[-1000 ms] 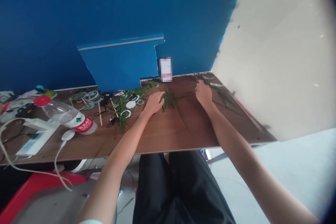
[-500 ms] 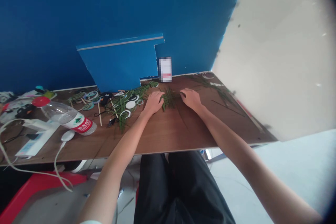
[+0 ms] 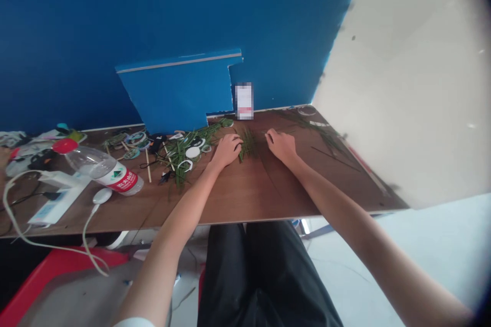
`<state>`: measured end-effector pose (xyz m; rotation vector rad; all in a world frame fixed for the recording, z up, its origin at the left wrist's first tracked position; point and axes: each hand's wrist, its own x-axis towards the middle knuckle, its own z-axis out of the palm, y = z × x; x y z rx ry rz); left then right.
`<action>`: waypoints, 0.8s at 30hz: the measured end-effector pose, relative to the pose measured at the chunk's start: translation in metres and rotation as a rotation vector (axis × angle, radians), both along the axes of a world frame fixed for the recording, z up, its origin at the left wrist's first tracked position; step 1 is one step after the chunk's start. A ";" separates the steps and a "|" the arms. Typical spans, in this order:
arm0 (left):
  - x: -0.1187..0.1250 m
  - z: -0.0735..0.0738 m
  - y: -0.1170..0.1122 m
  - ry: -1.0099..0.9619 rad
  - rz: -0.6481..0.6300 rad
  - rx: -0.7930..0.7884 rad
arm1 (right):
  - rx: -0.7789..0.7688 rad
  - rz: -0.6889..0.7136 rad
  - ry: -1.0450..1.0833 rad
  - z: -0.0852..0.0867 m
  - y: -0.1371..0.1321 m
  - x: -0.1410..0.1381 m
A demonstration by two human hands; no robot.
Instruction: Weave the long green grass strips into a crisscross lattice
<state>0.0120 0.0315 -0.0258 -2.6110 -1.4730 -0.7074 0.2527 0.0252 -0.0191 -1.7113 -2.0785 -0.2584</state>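
Green leaf strips (image 3: 249, 144) lie side by side as a small flat mat on the brown table, between my two hands. My left hand (image 3: 228, 148) rests palm down at the mat's left edge, fingers stretched and slightly bent over it. To the right of the mat, my right hand (image 3: 282, 145) lies on the table with its fingers loosely curved and apart from the mat. Nothing shows in either hand, though the undersides of the fingers are hidden.
Left of my hands is a heap of loose leaf strips (image 3: 180, 156) with a white disc (image 3: 192, 152) and small round pieces. A plastic bottle (image 3: 115, 176) lies near a white power strip (image 3: 63, 199). More long strips (image 3: 326, 138) lie at right. A blue panel (image 3: 180, 94) leans behind.
The whole view has shifted slightly to the right. Both hands keep almost the same places beside the strips. A blurred skin-coloured shape now shows at the far left edge.
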 end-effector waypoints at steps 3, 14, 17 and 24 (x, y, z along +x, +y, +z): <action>0.000 0.001 -0.001 0.000 0.004 0.001 | -0.003 -0.010 -0.013 -0.001 -0.002 -0.002; 0.002 0.006 -0.005 0.002 0.014 -0.041 | 0.033 0.021 0.008 -0.006 -0.004 0.000; 0.003 0.007 -0.006 -0.010 0.005 -0.047 | 0.043 0.028 0.033 -0.006 -0.003 0.002; 0.004 0.010 -0.007 -0.008 0.008 -0.058 | 0.083 0.007 0.168 -0.003 -0.002 0.008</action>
